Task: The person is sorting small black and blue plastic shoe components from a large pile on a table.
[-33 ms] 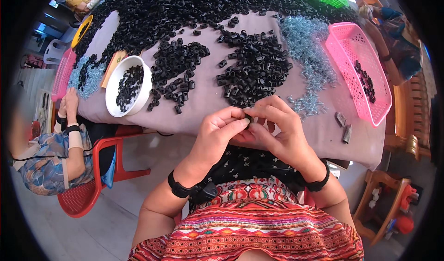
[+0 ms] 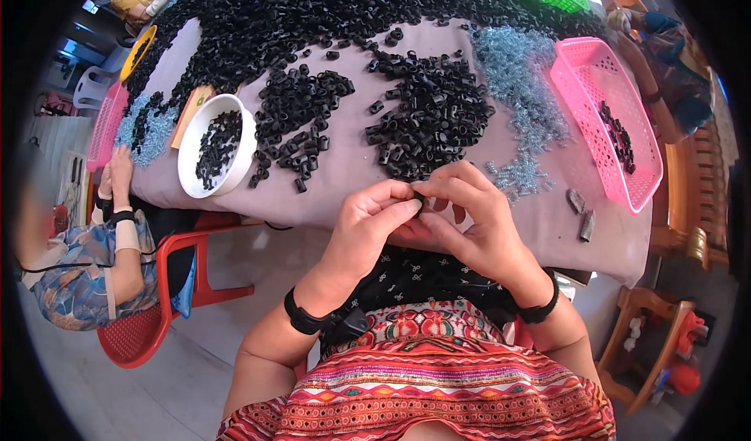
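Just off the table's near edge, my left hand (image 2: 361, 220) and my right hand (image 2: 479, 216) meet at the fingertips. Between them they pinch a small black plastic part (image 2: 421, 198), mostly covered by the fingers. A heap of black plastic pieces (image 2: 426, 112), ring-like and hollow, lies just beyond my hands. Left of it sits a second heap of similar pieces (image 2: 301, 109). Small silvery-blue pieces that look like coil springs (image 2: 522, 89) are strewn to the right.
A white bowl (image 2: 244, 167) holding smaller black pieces stands at left; a pink basket (image 2: 575, 120) with a few stands at right. Two grey finger-shaped pieces (image 2: 586, 226) lie near it. A large black mass (image 2: 313, 3) covers the far table. A co-worker (image 2: 86, 269) sits by a red chair (image 2: 168, 308).
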`<action>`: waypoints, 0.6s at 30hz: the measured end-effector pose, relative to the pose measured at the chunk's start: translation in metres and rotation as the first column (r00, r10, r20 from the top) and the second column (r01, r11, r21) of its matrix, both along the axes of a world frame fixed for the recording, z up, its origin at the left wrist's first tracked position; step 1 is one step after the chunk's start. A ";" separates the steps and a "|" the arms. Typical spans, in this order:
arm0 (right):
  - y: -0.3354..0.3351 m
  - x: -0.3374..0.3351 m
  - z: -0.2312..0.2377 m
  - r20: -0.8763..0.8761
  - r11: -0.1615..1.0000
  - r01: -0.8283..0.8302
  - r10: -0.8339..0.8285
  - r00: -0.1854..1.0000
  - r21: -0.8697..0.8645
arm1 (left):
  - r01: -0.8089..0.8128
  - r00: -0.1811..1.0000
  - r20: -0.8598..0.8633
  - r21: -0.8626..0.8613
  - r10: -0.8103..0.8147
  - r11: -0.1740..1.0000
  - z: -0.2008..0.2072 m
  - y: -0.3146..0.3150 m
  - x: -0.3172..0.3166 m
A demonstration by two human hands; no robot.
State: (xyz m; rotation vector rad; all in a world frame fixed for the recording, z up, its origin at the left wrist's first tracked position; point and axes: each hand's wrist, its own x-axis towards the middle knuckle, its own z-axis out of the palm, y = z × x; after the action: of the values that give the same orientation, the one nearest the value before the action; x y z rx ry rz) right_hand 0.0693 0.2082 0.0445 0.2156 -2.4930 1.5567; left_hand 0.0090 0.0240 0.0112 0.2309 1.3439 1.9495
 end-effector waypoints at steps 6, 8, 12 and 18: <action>-0.009 -0.004 -0.004 -0.152 0.924 0.050 0.008 0.988 0.378 | -0.008 0.999 -0.050 -0.024 0.007 1.000 0.001 0.005 0.000; -0.013 -0.004 -0.013 -0.235 0.852 0.148 -0.030 0.971 0.502 | -0.036 0.994 -0.108 -0.036 0.032 0.999 0.000 0.009 0.002; -0.007 -0.004 -0.014 -0.219 0.852 0.115 -0.001 0.976 0.511 | 0.040 0.995 -0.084 -0.076 -0.046 0.996 0.010 0.006 0.001; 0.002 -0.001 -0.013 -0.271 0.866 0.075 0.071 0.960 0.494 | 0.195 0.980 -0.020 -0.110 -0.198 0.975 0.013 0.005 0.001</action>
State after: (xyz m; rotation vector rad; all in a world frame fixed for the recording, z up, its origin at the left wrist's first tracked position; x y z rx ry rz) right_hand 0.0680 0.2105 0.0317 0.4712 -2.5998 0.7693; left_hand 0.0099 0.0289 0.0244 0.3299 1.3865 1.7105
